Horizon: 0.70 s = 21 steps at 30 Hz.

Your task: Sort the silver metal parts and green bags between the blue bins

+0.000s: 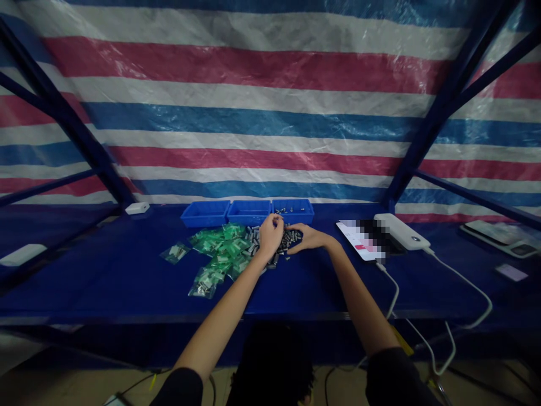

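A pile of small metal fasteners (291, 241), some dark and some silver, lies on the blue table in front of me. My left hand (271, 233) is above the pile with its fingers curled into a pinch; what they hold, if anything, is too small to make out. At the pile's right edge, my right hand (311, 237) has its thumb and fingers spread apart, reaching around the dark pieces. Left of the pile is a heap of small clear-and-green plastic bags (222, 248) with metal parts inside. One separate bag (174, 253) lies farther left.
Three blue bins (249, 212) stand in a row behind the pile; the right one has a few small parts. To the right are a phone (359, 239), a white power bank (401, 231) with a cable, and a scale (501, 237). Blue metal posts rise at both sides.
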Available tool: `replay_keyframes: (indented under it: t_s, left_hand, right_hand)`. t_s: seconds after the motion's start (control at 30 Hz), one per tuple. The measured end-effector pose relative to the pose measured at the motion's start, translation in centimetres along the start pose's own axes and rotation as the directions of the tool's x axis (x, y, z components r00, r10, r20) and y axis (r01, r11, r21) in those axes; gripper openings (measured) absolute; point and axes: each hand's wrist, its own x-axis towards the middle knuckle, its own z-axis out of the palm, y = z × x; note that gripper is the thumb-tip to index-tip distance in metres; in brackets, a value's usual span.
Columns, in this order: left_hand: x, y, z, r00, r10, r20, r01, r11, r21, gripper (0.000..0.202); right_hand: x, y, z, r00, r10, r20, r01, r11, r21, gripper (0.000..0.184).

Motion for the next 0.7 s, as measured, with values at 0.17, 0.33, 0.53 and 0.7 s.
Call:
replay_keyframes:
  t_s: [0.17, 0.33, 0.53, 0.7]
  left_hand:
    - [-0.1, 0.2, -0.1, 1.000, 0.014, 0.008, -0.014, 1.000, -0.011, 0.019]
    - [-0.1, -0.1, 0.0, 1.000, 0.015, 0.010, -0.014, 1.000, -0.011, 0.018]
    - [0.1, -0.4, 0.3, 1.000, 0.015, 0.003, -0.015, 1.000, -0.004, 0.018]
    - [0.2, -0.6, 0.5, 1.000, 0.024, -0.008, -0.024, 1.000, -0.011, 0.017]
  right_hand:
    - [-0.2, -0.7, 0.0, 0.985, 0.043, 0.166, -0.013, 0.984, -0.177, 0.108]
    - [0.1, -0.6, 0.9, 0.991, 0.058, 0.118, -0.034, 0.979, -0.201, 0.108]
    - [0.3, -0.6, 1.6, 1.000, -0.009, -0.030, 0.004, 0.983, -0.184, 0.090]
    - [0.6, -0.1, 1.7, 0.988, -0.093, -0.126, 0.070, 0.982, -0.178, 0.068]
